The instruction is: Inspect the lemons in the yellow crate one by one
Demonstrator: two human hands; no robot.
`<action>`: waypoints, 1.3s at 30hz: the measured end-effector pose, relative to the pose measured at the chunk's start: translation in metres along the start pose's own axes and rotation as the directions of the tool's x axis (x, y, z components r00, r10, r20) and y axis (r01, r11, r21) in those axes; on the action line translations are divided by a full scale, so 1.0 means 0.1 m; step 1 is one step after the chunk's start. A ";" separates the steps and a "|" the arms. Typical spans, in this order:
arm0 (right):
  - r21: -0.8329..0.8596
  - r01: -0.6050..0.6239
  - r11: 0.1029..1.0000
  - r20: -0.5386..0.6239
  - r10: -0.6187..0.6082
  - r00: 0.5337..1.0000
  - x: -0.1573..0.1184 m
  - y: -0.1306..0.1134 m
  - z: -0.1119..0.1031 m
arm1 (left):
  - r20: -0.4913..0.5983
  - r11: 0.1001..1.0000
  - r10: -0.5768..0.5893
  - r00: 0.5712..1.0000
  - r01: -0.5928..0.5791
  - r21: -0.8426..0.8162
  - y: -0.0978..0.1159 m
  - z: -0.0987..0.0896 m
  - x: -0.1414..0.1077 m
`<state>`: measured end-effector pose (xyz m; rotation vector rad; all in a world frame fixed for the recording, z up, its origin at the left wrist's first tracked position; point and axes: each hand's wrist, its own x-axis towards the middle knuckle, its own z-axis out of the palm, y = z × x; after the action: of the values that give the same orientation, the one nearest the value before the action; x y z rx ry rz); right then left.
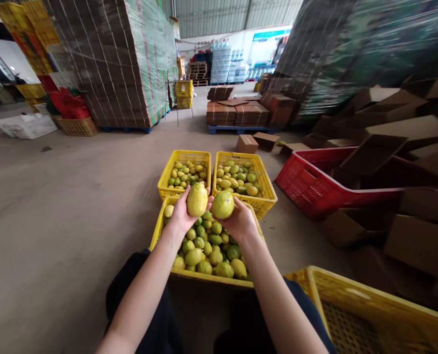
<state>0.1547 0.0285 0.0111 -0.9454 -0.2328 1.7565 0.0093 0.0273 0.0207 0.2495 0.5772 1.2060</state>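
Observation:
My left hand (182,214) is closed around a large yellow lemon (197,199), held upright. Beside it, my right hand (241,220) cups a rounder, yellow-green lemon (222,205). The two fruits are close together but apart, above a yellow crate (211,278) that holds many green and yellow lemons (216,257). Behind that stand two more yellow crates, the left one (163,183) and the right one (270,197), each with lemons inside. Parts of my fingers are hidden behind the fruits.
A yellow crate (314,290) sits at my lower right. To the right, a red crate (303,189) holds cardboard, with loose cardboard boxes (418,241) around it. Flattened cartons (251,114) lie on a blue pallet ahead. Tall wrapped stacks (148,59) rise on both sides.

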 end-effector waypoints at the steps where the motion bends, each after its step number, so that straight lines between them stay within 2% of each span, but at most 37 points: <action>1: -0.006 0.014 1.000 0.024 -0.014 1.000 0.00 0.01 0.00 | -0.007 1.000 0.003 1.000 -0.003 -0.008 0.00 0.00 0.00; 5: -0.067 0.023 0.997 0.092 -0.017 0.996 -0.02 0.05 -0.01 | -0.048 1.000 0.025 0.999 -0.025 0.009 0.00 0.04 -0.03; 12: -0.063 0.010 0.998 0.040 -0.007 0.999 -0.07 0.03 0.02 | -0.051 0.997 0.002 0.999 0.002 0.072 -0.03 0.06 -0.02; 17: -0.010 0.077 0.997 -0.076 -0.077 0.994 -0.03 0.00 0.00 | 0.035 0.997 -0.006 0.999 0.003 0.083 -0.05 0.06 0.01; 20: -0.008 0.061 0.998 -0.133 -0.061 0.989 -0.03 -0.02 0.00 | 0.053 0.997 0.019 0.998 -0.023 0.069 -0.06 0.05 0.02; 25: 0.026 -0.022 0.999 -0.057 0.023 0.998 -0.09 -0.05 0.04 | -0.023 1.000 0.023 0.999 -0.023 -0.011 -0.06 0.04 0.03; 32: 0.030 -0.021 0.999 -0.003 0.021 1.000 -0.02 -0.01 0.01 | -0.039 0.996 0.044 0.998 -0.047 -0.078 -0.05 -0.02 0.04; 36: 0.089 -0.011 0.996 0.028 0.009 1.000 0.02 0.01 -0.03 | -0.118 0.986 0.017 0.993 -0.037 -0.162 -0.05 -0.03 0.05; 39: 0.132 -0.056 0.990 0.045 0.051 0.998 0.01 0.03 -0.03 | -0.183 0.980 -0.016 0.983 -0.021 -0.195 -0.06 -0.03 0.06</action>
<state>0.1547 0.0276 0.0064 -0.8259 -0.1163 1.8187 0.0138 0.0306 0.0141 -0.0297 0.6126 1.2873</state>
